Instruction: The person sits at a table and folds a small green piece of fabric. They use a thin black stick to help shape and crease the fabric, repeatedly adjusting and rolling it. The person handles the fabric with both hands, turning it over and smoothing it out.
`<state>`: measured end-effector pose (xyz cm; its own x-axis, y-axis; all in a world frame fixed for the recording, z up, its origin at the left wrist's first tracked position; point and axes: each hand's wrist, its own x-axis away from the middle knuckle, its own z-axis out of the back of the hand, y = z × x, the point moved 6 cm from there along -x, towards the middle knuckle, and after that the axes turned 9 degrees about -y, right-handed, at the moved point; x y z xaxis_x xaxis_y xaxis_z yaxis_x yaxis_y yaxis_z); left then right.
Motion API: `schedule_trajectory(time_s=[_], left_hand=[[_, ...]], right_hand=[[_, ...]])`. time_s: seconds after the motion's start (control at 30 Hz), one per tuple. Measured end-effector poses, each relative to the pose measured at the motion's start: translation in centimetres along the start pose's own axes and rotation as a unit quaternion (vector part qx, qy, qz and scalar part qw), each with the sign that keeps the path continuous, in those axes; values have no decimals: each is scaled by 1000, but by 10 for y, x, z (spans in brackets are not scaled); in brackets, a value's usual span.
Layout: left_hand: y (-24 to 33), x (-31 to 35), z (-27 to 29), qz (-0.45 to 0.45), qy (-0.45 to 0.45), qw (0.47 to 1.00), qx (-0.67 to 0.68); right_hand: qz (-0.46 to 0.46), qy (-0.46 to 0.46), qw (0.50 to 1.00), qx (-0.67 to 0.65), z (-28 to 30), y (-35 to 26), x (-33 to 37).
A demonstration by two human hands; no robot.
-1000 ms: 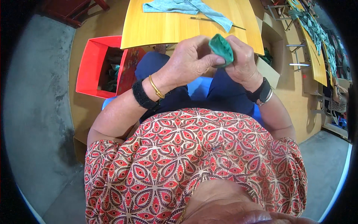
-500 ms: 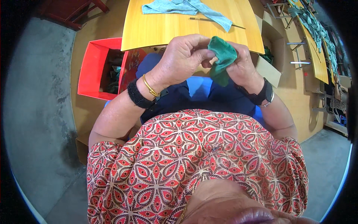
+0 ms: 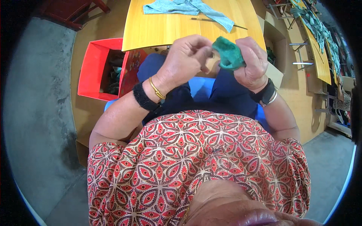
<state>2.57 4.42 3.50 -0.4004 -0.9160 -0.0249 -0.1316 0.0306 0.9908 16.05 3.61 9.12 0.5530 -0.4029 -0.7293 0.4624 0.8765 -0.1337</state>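
A small piece of green velvety cloth (image 3: 230,54) is gripped in my right hand (image 3: 252,62), bunched over its fingers and folded into a loop at the lower side. My left hand (image 3: 190,56) is raised close to the cloth's left edge, with its fingers curled and the thumb drawn toward the index finger. Slight blur hides whether anything thin sits between those fingertips. Both hands are held above my lap, just in front of the near table edge.
Light-blue cloth pieces (image 3: 171,7) and a thin dark rod (image 3: 203,19) lie on the yellow wooden table (image 3: 158,32). A red box (image 3: 90,73) at left holds dark pieces. A cardboard box (image 3: 275,35) stands at right. Farther right, another table (image 3: 320,62) carries blue-green cloth strips.
The green cloth has turned and bunched up in my right hand, its hanging lower end now gathered. My left fingers have drawn slightly away from it.
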Motion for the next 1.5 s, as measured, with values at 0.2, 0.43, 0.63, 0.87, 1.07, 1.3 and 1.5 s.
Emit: schedule_trajectory(time_s=[0.2,0.43,0.63,0.87,1.07,1.3,1.5], left_hand=[[-1,4,-1,78,-34,993,78],[-4,3,4,103,10,994,28],[-8,3,6,110,-2,994,24],[-27,4,-3,181,-91,959,201],[-31,4,-11,182,-116,937,273],[-28,-5,25,91,-2,975,205],[-24,-2,26,63,95,993,28]], right_hand=[[21,-31,997,66,-4,4,6],[49,-61,994,74,-17,-1,10],[46,-79,993,69,-22,1,14],[59,-77,995,37,-17,0,14],[49,-55,997,12,-17,1,16],[-53,-188,981,-10,-44,3,12],[-74,-193,970,-129,-32,18,2]])
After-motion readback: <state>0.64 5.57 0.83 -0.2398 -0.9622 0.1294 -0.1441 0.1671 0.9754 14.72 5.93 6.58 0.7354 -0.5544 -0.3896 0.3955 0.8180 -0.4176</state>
